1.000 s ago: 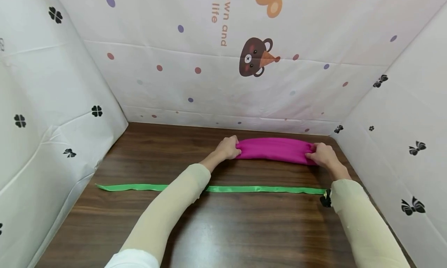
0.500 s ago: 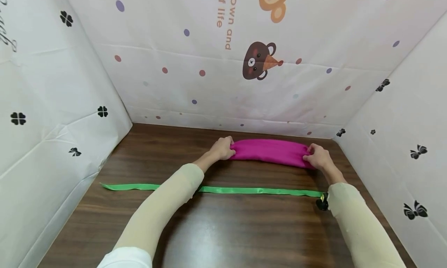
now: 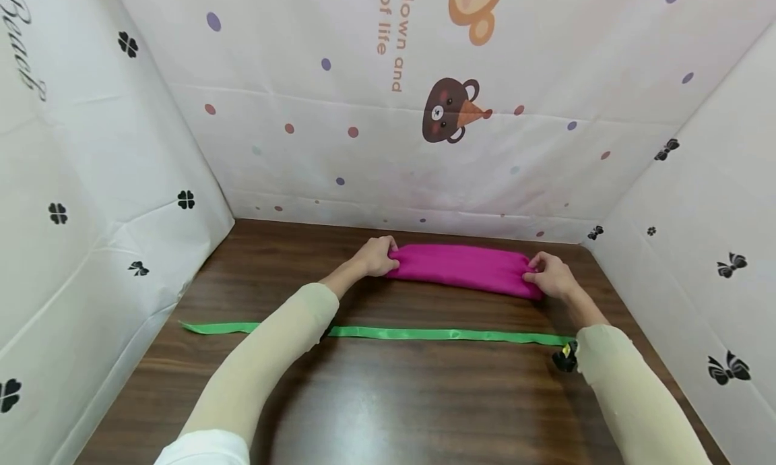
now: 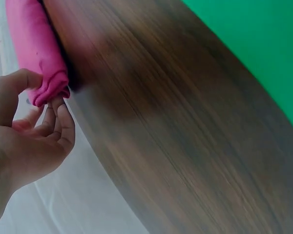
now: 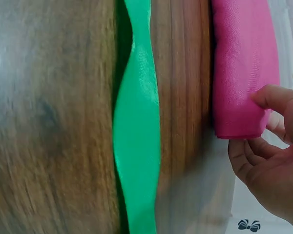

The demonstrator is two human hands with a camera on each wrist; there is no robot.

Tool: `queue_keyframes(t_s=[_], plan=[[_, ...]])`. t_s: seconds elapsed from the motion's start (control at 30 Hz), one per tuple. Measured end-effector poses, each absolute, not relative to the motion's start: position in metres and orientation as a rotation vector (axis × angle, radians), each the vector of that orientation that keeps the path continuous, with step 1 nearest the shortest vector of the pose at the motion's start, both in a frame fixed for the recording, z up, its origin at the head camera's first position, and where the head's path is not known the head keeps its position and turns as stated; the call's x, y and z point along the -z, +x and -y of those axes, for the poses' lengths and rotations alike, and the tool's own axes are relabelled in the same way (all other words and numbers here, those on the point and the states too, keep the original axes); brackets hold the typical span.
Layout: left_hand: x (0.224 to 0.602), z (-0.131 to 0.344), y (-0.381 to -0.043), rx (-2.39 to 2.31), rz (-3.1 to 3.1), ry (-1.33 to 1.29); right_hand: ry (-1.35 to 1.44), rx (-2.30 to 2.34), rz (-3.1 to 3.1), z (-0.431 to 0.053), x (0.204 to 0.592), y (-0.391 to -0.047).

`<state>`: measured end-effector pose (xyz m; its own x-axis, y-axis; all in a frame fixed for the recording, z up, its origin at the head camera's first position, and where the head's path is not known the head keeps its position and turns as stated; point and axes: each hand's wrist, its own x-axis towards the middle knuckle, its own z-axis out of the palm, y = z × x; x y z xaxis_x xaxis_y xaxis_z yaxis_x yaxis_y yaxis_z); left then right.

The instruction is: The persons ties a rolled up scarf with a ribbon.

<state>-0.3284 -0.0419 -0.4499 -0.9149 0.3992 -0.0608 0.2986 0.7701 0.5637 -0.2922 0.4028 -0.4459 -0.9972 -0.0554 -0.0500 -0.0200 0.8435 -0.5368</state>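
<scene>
Pink cloth (image 3: 461, 268), opposite ends pinched in my left hand (image 3: 377, 257) and right hand (image 3: 552, 277), green ribbon (image 3: 418, 333) nearer me

A small screened-off booth is formed around a dark brown wood-grain surface (image 3: 436, 394): three sides are closed by creased white sheets (image 3: 291, 165), printed with a brown cartoon bear (image 3: 444, 111), coloured dots (image 3: 353, 133) and black clovers (image 3: 186, 199). The wider room is hidden.

Part of the pink cloth (image 3: 462, 269) beyond both wrist views' top edges
</scene>
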Motion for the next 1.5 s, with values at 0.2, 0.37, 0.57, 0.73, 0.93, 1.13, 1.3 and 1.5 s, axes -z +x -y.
queue_keyframes(t_s=[0.2, 0.37, 0.57, 0.73, 0.93, 1.13, 1.3, 1.5], plan=[[0.452, 0.051, -0.327, -0.812, -2.793, 0.569, -0.117, 0.886, -2.958, -0.396, 0.447, -0.29], [0.451, 0.062, -0.323, -0.798, -2.792, 0.587, -0.167, 0.884, -2.971, -0.386, 0.441, -0.289], [0.448, 0.077, -0.32, -0.785, -2.782, 0.586, -0.219, 0.867, -2.991, -0.373, 0.441, -0.29], [0.446, 0.088, -0.318, -0.738, -2.792, 0.6, -0.275, 0.876, -2.998, -0.363, 0.442, -0.291], [0.445, 0.099, -0.316, -0.693, -2.802, 0.598, -0.316, 0.883, -2.991, -0.354, 0.446, -0.295], [0.44, 0.11, -0.314, -0.676, -2.804, 0.607, -0.325, 0.895, -2.978, -0.346, 0.447, -0.299], [0.44, 0.118, -0.313, -0.67, -2.785, 0.579, -0.345, 0.891, -2.965, -0.34, 0.45, -0.301], [0.441, 0.124, -0.311, -0.682, -2.752, 0.573, -0.375, 0.882, -2.943, -0.335, 0.455, -0.3]])
